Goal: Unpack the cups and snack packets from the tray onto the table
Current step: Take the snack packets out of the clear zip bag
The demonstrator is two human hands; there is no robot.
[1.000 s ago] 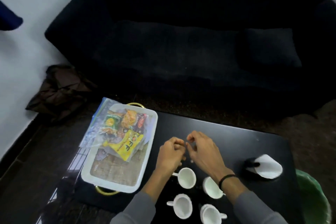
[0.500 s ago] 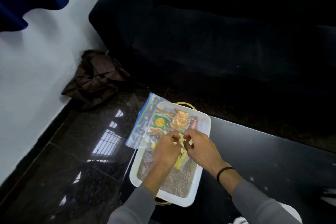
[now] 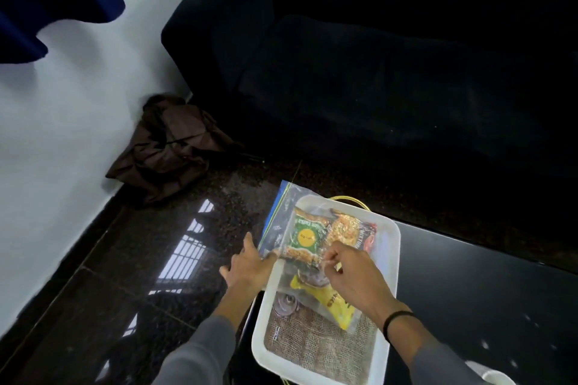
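Note:
A white tray [image 3: 387, 262] with a burlap-patterned floor sits at the left end of the black table [image 3: 469, 284]. In it lies a clear zip bag [image 3: 283, 212] holding snack packets: a green one [image 3: 305, 236], an orange one [image 3: 345, 228] and a yellow one [image 3: 331, 300]. My left hand [image 3: 247, 266] grips the bag's left edge over the tray rim. My right hand [image 3: 353, 278] pinches the bag's plastic near the green packet. One white cup [image 3: 497, 378] shows partly at the bottom right.
A black sofa [image 3: 375, 72] stands behind the table. A brown bag [image 3: 169, 144] lies on the glossy dark floor [image 3: 125, 259] by the white wall. The tray has a gold handle [image 3: 347, 198] at its far end.
The view has swung left from the cups to the tray. Both hands moved from the table's middle to the zip bag and took hold of it; the left hand slid out to its left edge.

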